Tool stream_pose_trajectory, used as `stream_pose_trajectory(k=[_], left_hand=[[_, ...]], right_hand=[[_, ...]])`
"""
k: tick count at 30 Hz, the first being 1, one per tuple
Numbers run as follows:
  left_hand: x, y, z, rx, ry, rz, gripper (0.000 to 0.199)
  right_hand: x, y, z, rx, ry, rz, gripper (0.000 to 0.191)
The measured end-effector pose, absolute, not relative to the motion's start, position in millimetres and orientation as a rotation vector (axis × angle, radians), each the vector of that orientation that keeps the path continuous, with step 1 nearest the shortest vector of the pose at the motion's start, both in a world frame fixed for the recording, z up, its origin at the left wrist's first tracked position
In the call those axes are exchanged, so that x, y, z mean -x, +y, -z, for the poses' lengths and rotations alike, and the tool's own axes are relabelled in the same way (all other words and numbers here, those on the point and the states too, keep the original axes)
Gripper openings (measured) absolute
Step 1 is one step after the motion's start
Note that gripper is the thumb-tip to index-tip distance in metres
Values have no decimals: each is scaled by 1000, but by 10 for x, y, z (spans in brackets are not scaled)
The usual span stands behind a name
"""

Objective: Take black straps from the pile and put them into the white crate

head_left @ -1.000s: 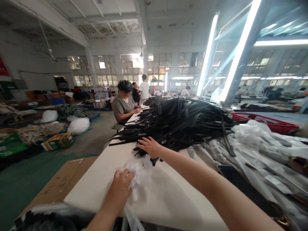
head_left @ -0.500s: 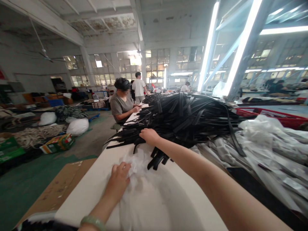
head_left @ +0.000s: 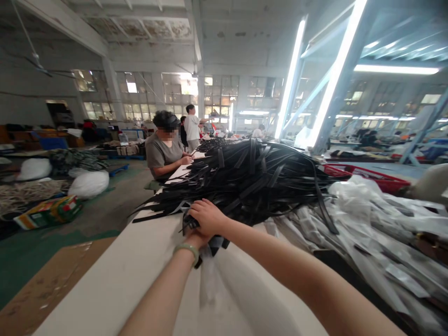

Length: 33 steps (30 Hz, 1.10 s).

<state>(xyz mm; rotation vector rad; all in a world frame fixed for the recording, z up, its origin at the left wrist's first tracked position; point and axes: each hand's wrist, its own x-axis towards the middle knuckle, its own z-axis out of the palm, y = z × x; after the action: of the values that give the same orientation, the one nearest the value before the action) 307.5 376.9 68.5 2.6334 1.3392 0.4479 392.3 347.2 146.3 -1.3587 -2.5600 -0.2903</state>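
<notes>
A large heap of black straps (head_left: 241, 177) covers the far part of the white table (head_left: 115, 275). My right hand (head_left: 209, 218) is closed over a small bunch of black straps (head_left: 189, 219) at the near edge of the heap. Just below it, and partly covered by it, is my left hand (head_left: 196, 238), with a pale green bangle (head_left: 187, 252) at the wrist; its fingers are hidden among the straps and plastic. A sheer whitish plastic bag (head_left: 224, 289) trails from beneath both hands toward me over the tabletop.
Bagged pale material (head_left: 367, 233) is piled along the right side, before a red crate (head_left: 367, 177). Across the heap's left end a seated co-worker (head_left: 164, 149) handles something small. A cardboard sheet (head_left: 66, 275) lies at the table's left.
My left hand has moved forward and right from the near tabletop to meet my right hand at the straps. The plastic has been drawn up with it. The view has shifted slightly right.
</notes>
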Motion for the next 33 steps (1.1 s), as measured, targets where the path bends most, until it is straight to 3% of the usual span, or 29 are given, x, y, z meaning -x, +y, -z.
stream_pose_trajectory(k=[2,5,10,14,16,19,25,29,33], left_hand=[[-2910,3667,-702,-2641,1286,-419,45],[-2528,3412,-757,-2624,1276,-410,59],[-1695,2787,-735,-2571,1253,-343,63],[-1187,2397,-499,-2710,1178,-681,45],[-1080,2299,-392,-2802,1146,-833,36],[-1043,2191,-320,-2847,1142,-903,39],[-936,1876,-355,-2864,1225,-933,43],[-763,1728,-435,-2890,1297,-944,49],[-606,1611,-506,-2895,1375,-971,43]], right_hand=[[-3916,3354,-1365,1363,-2507,252,72],[-3958,3209,-1279,1357,-2485,163,81],[-4048,2808,-1110,1348,-2537,-10,62],[-4006,2295,-934,1366,-2550,-103,76],[-3929,2071,-890,1367,-2561,-130,73],[-3778,1926,-939,1425,-2490,-89,67],[-3580,2396,-1188,1621,-2230,100,59],[-3536,2723,-1073,1730,-2239,76,45],[-3498,2795,-909,1786,-2259,76,47]])
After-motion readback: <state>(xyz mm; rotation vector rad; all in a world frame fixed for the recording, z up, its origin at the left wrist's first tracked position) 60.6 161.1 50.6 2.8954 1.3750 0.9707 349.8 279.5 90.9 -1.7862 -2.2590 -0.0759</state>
